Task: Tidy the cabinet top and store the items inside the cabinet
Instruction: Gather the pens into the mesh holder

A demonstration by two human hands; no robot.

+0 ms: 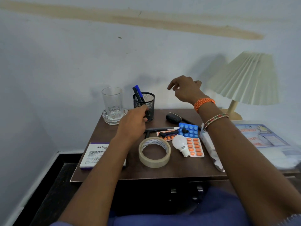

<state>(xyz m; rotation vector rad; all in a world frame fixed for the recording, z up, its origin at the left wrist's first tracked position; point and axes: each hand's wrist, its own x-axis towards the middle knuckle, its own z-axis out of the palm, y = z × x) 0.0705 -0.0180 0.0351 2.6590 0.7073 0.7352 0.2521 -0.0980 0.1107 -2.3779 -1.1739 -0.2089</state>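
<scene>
The brown cabinet top [162,172] carries a black mesh pen holder [149,100] with blue pens, a tape roll [143,159], a white bulb [180,143], orange pill strips [195,147], a blue pill strip [189,128], loose pens [160,129], a black case [173,117] and a white box [96,154]. My left hand [133,123] is at the holder's base, with curled fingers pinching a small black item [148,113]. My right hand [184,88] hovers above the back of the top, with loose fingers and nothing in it.
An empty glass [112,101] stands in a glass dish [107,119] at the back left. A pleated lamp [247,79] stands at the right, with a clear plastic bag [208,144] and a printed booklet [263,136] beside it. The cabinet front's metal handles [173,191] sit below the top's edge.
</scene>
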